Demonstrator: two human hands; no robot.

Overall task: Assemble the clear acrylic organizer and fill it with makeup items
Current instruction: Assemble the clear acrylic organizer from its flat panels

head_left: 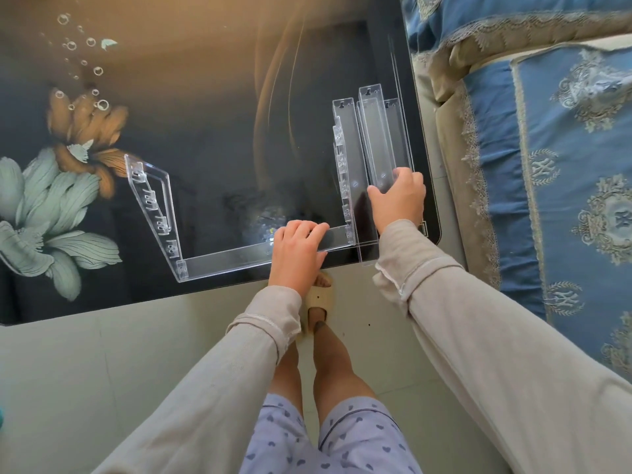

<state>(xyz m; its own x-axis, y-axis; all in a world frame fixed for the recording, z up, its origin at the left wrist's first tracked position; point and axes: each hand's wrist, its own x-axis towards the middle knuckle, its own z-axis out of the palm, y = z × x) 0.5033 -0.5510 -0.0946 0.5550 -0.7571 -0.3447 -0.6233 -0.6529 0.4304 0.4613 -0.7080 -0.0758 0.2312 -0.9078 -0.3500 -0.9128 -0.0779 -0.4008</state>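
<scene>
A partly joined clear acrylic frame lies on the dark glass table (212, 97): a slotted side panel (150, 213) at the left, a long bottom strip (225, 260) along the table's front edge, and a second slotted side panel (343, 172) on the right. My left hand (297, 254) rests on the right end of the strip, fingers bent over its top edge. My right hand (398, 200) grips the near end of a clear tray strip (376, 142), one of several loose strips stacked beside the right panel. No makeup items are in view.
The table has a printed flower and bubble pattern and ends just below the frame. A bed with blue and beige bedding (547, 131) stands close along the table's right side. Pale floor tiles and my slippered foot (316, 302) lie below.
</scene>
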